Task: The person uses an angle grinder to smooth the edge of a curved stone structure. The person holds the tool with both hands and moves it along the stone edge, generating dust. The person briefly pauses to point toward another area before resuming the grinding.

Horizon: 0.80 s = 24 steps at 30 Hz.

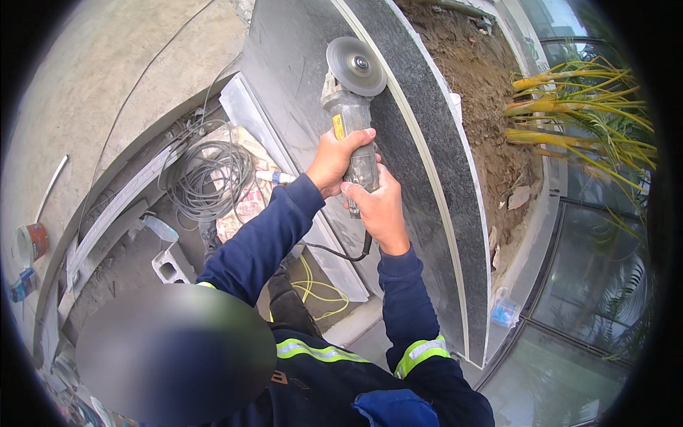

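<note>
Both of my hands are closed round the body of an angle grinder [351, 112], grey and dusty with a yellow label. My left hand [331, 162] grips it farther up, near the head. My right hand [385, 208] wraps the rear end, where a dark cord leaves the tool. At the far end, the round grey cutting disc [356, 65] overlaps the light strip [425, 153] along the dark stone slab [455, 164]. Whether the disc touches the stone, I cannot tell.
A coil of grey cable [211, 181] lies on a printed sack at the left, with a yellow cord [311, 290] lower down. A hollow block [173, 265] stands nearby. Right of the slab are a soil bed [491, 114], yellow-stemmed plants [551, 107] and glass panels [590, 267].
</note>
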{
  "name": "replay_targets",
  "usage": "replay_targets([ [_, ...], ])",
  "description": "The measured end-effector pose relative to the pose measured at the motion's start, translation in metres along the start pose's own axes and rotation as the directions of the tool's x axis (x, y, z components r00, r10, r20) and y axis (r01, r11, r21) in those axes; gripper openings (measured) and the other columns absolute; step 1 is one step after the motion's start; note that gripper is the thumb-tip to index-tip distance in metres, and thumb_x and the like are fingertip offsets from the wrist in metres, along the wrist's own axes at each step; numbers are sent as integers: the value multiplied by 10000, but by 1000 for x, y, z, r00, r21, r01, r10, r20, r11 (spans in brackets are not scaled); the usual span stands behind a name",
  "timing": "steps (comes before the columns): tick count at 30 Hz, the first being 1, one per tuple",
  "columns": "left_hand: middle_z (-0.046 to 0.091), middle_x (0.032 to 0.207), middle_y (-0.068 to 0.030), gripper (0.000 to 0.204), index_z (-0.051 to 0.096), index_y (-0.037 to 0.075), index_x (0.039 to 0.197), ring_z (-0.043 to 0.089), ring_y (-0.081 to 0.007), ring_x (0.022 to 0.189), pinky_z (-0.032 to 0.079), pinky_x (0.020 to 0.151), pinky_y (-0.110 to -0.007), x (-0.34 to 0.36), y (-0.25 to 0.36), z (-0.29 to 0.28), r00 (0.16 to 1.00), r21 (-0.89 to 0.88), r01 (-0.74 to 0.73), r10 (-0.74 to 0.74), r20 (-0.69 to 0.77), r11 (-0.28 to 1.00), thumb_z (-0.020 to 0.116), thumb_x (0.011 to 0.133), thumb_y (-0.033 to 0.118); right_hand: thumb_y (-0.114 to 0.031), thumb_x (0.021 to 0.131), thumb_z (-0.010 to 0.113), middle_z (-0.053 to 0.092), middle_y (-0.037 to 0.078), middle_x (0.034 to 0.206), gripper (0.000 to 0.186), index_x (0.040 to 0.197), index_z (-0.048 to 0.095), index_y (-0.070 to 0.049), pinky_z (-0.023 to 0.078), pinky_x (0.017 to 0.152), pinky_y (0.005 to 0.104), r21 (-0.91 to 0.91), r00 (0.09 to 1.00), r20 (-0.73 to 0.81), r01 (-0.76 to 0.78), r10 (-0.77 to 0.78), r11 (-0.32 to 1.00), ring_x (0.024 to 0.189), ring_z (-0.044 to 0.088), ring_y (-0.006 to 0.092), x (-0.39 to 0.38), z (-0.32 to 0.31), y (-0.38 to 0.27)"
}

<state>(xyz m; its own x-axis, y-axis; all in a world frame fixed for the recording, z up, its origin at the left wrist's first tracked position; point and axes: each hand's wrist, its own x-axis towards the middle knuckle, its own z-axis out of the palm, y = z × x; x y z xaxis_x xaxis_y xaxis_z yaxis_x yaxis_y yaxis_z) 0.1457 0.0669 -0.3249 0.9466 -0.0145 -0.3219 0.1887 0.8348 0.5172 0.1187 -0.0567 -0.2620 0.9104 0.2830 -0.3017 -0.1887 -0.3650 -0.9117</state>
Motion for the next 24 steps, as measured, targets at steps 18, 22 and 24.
replay_targets([
  [18, 654, 888, -79, 315, 595, 32, 1086, 706, -197, 722, 610, 621, -361, -1, -5, 5, 999, -68, 52, -51, 15, 996, 791, 919, 213, -71, 867, 768, 692, 62, 834, 295, 1092, 616, 43, 509, 604, 293, -10, 1000, -4, 30, -30, 999, 673, 645, 111, -4, -9, 4],
  [22, 690, 898, -113, 325, 634, 7, 1051, 740, -213, 808, 621, 661, -361, 4, -5, 3, 1000, 10, -2, 2, -8, 1000, 726, 965, 306, -74, 869, 769, 695, 66, 844, 304, 1100, 617, 50, 509, 593, 288, -2, 1000, 12, 26, -26, 1000, 664, 643, 110, 2, -8, 2],
  [24, 690, 898, -114, 325, 634, 7, 1051, 739, -211, 803, 622, 656, -362, 7, -3, 3, 1000, 10, -9, 9, -9, 1000, 724, 968, 308, -78, 869, 772, 697, 69, 853, 309, 1102, 617, 52, 512, 589, 287, 2, 1000, 14, 26, -26, 1000, 662, 645, 111, 5, -7, 0],
])
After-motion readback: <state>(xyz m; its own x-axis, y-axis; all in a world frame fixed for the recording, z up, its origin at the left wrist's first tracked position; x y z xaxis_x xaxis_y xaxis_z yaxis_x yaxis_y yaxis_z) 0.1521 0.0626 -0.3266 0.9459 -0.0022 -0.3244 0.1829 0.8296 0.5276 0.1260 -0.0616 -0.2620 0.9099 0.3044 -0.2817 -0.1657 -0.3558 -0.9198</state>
